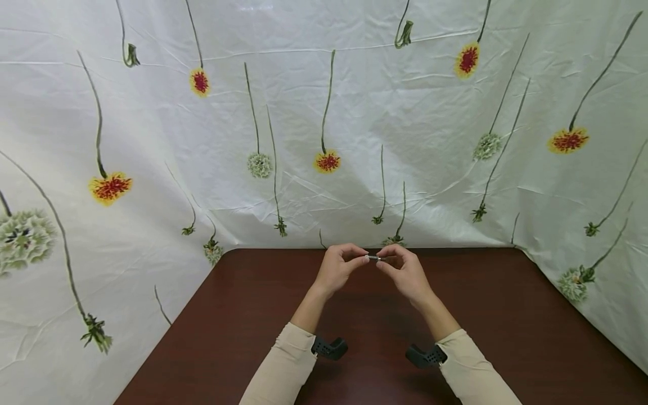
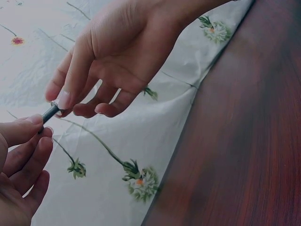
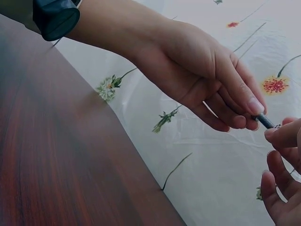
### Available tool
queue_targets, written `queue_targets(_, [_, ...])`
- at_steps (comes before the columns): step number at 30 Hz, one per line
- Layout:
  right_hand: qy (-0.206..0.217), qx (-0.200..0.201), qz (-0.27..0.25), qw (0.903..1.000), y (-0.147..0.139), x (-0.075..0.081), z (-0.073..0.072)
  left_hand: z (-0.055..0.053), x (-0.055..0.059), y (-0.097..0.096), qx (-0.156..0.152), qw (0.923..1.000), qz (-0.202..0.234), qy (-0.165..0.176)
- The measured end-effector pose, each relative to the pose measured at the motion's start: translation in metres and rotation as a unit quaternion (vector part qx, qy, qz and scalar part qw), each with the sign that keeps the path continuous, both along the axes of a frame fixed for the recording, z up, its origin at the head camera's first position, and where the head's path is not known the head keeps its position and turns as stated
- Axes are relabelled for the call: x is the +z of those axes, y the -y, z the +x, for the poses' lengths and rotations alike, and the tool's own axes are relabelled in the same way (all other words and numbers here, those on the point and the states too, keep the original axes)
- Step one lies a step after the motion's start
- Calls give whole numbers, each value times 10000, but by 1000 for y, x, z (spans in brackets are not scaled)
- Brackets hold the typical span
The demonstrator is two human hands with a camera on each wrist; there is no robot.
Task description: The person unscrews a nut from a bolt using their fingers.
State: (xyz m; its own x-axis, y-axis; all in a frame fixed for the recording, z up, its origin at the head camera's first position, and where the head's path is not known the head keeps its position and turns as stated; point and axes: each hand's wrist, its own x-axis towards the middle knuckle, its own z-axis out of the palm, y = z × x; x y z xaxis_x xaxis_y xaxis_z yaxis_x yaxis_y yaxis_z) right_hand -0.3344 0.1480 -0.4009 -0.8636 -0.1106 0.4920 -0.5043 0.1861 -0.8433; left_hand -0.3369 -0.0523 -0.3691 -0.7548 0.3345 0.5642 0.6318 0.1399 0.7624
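A dark, threaded metal bolt [image 1: 373,257] is held in the air over the far part of the table, lying nearly level between both hands. My left hand [image 1: 336,270] pinches one end with thumb and fingertips. At the other end, my right hand [image 1: 409,277] pinches a small shiny nut [image 2: 57,108] on the bolt between thumb and forefinger. The bare thread shows between the two grips in the right wrist view. Fingertips cover most of the nut and the end in the left hand. The other fingers of the right hand are loosely bent beneath.
A dark red-brown wooden table [image 1: 243,315] spreads below the forearms. Behind it and at both sides hangs a white cloth [image 1: 293,197] printed with flowers, meeting the table's far edge. Each wrist carries a black camera mount [image 1: 329,349] over a beige sleeve.
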Motion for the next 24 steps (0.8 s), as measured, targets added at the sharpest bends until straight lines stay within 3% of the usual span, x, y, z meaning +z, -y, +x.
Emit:
queue_targets(6, [69, 28, -9, 10000, 0, 0, -1, -1, 1, 1, -12, 10000, -9, 18])
queue_targets(10, [430, -75, -37, 9990, 1, 2, 0, 0, 1, 1, -2, 10000, -48, -18])
queue_targets(14, [632, 6, -15, 9980, 4, 16, 14, 0, 1, 1, -3, 10000, -64, -25])
queue_targets(19, [283, 65, 147, 9995, 6, 28, 29, 0, -1, 1, 9, 10000, -31, 28])
queue_targets(24, [54, 94, 47, 9999, 4, 18, 19, 0, -1, 0, 42, 10000, -4, 31])
